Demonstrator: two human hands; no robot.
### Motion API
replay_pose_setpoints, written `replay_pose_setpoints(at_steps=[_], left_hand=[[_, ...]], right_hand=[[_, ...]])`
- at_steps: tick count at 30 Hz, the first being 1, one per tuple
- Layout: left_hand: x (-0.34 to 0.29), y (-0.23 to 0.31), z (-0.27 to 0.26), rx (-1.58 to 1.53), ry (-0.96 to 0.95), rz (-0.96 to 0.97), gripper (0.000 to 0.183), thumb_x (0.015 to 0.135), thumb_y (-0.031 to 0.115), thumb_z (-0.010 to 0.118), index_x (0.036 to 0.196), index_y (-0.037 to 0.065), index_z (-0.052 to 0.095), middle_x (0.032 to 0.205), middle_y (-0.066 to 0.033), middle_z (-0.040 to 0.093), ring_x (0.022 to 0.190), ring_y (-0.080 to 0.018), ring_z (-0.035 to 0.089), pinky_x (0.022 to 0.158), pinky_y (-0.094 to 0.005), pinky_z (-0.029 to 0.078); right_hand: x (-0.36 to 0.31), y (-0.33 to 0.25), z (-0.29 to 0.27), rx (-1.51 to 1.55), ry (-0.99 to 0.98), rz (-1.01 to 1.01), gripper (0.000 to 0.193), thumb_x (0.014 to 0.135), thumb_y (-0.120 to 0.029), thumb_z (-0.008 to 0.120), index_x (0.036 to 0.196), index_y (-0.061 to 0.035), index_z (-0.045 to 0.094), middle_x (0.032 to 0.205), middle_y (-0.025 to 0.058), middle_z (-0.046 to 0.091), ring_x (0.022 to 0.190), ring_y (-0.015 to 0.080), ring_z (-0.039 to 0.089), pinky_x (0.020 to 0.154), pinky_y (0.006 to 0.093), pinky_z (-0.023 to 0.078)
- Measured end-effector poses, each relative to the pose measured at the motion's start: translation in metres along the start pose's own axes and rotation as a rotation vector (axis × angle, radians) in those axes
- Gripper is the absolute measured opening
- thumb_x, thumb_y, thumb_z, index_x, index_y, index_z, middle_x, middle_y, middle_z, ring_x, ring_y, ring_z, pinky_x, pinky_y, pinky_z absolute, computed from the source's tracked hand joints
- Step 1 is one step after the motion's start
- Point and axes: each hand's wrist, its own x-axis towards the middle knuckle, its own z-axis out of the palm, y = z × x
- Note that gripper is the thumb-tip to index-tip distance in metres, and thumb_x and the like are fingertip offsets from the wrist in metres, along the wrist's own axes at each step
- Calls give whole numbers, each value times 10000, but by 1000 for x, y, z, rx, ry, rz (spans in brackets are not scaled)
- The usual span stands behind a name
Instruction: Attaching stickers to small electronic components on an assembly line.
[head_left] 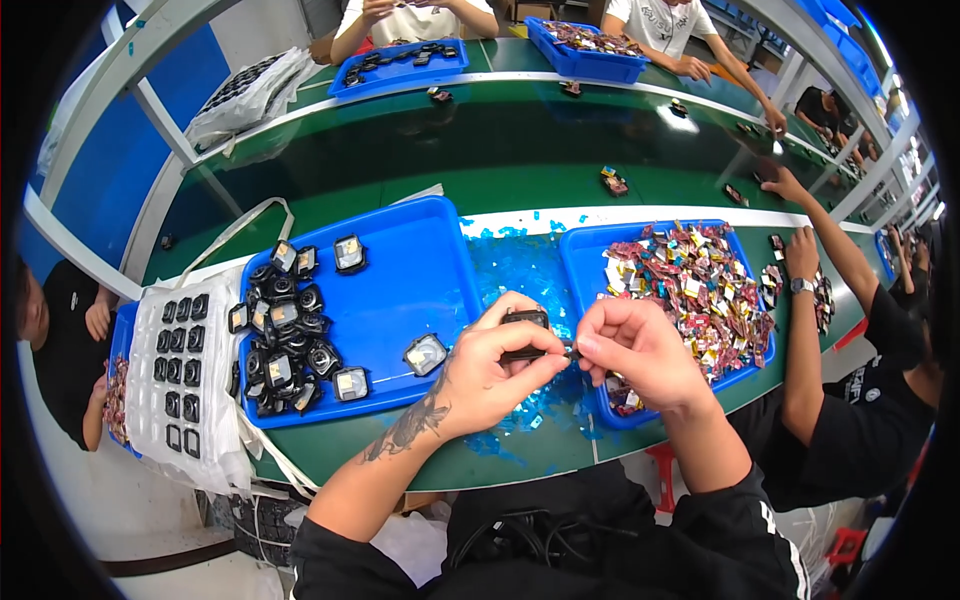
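My left hand [487,372] is closed on a small black square housing [527,319], held above the strip of table between two blue trays. My right hand [640,350] meets it at the housing's edge, thumb and fingertips pinched together; whatever they hold is too small to make out. Left of my hands, one blue tray [400,280] bears a heap of similar black housings [285,330]. A single housing [425,354] lies apart in it, close to my left wrist. The other blue tray [578,262], beyond my right hand, is filled with small reddish, yellow and white electronic parts [690,290].
Bits of blue film [515,262] litter the table between the trays. At far left stands a white moulded tray [180,385] with rows of black parts. A green conveyor [400,150] carries scattered parts. Co-workers sit across and at right, one arm [800,330] near the parts tray.
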Motion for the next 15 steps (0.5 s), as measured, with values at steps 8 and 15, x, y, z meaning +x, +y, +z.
replay_pose_setpoints(at_steps=[8, 15], left_hand=[[2, -6, 10, -83, 55, -34, 98, 829, 20, 711, 910, -14, 667, 1035, -88, 522, 877, -106, 570, 701, -220, 488], [-4, -31, 1, 225, 320, -74, 146, 756, 25, 756, 896, 5, 719, 1154, -141, 636, 976, -190, 602, 860, -307, 475]], right_hand=[[15, 17, -8, -30, -59, 78, 164, 950, -193, 588, 893, -39, 584, 702, 10, 577, 633, 137, 585, 571, 279, 470], [4, 25, 13, -627, 309, -292, 311, 872, -104, 658, 1170, -44, 594, 1070, 120, 607, 1010, 230, 607, 860, 351, 505]])
